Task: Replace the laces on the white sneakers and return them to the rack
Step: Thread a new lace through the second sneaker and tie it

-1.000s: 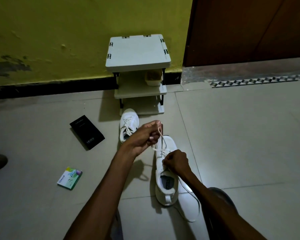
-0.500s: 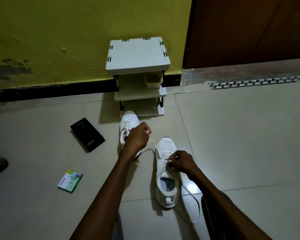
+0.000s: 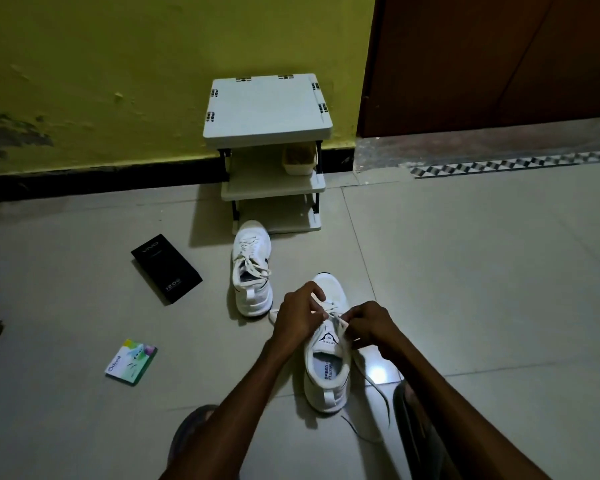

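A pale tiled floor (image 3: 482, 306) runs to a yellow-green wall, and the nearer white sneaker (image 3: 326, 375) lies directly under both hands, toe toward the shoe rack (image 3: 267, 109) beyond them. The left hand (image 3: 298, 317) and right hand (image 3: 368, 327) each pinch the white lace (image 3: 333, 311) at the upper eyelets. The laced second sneaker (image 3: 252, 271) stands just beyond the left hand. Judging from this, keep the tongue flat and draw both ends evenly snug.

Your left hand (image 3: 300, 317), right hand (image 3: 371, 327) and forearms (image 3: 243, 393) are bare, and dark grey cloth (image 3: 417, 427) covers your knees (image 3: 191, 432).
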Tool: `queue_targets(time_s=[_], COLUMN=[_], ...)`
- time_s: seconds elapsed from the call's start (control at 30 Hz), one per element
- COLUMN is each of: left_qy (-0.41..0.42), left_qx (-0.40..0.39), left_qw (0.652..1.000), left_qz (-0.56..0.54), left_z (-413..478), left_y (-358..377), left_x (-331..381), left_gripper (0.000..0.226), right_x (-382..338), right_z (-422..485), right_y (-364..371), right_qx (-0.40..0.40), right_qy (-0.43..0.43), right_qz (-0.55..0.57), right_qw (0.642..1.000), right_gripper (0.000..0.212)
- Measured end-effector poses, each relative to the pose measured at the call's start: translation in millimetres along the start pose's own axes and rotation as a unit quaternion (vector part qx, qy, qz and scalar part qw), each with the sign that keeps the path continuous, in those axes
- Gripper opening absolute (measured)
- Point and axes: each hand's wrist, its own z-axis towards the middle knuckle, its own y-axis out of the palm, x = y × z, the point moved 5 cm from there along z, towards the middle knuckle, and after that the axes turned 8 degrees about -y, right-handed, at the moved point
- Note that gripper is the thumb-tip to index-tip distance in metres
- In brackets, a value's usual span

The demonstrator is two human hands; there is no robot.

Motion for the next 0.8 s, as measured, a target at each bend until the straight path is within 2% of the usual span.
queue_targets(time_s=[0.17,0.43,0.6,0.8], left_qy=[-0.042,-0.070,-0.095,-0.063], left_qx=[0.026,0.040,0.063,0.076], left_qw=[0.999,0.997,0.992,0.995], left_qz=[0.010,-0.020,-0.059,-0.014], left_z=[-3.9,-4.6,-4.6,-3.6], left_y=[12.2,28.3,31.9,31.5], left_x=[-4.6,-12.4,-19.8,-17.3], left_gripper=[0.031,0.035,0.036,0.036], right_x=[8.4,10.6,11.4,6.5], right_z=[0.6,4.4,4.2,3.4], right_y=[-3.9,-2.4,-0.9,3.0], right_qx=[-0.009,-0.035,-0.040,-0.082], right_qy=[0.019,0.023,0.026,-0.013], right_qz=[0.046,0.046,0.065,0.059], right_qw=[0.999,0.998,0.997,0.995], right_gripper=[0.013,0.030,0.030,0.017])
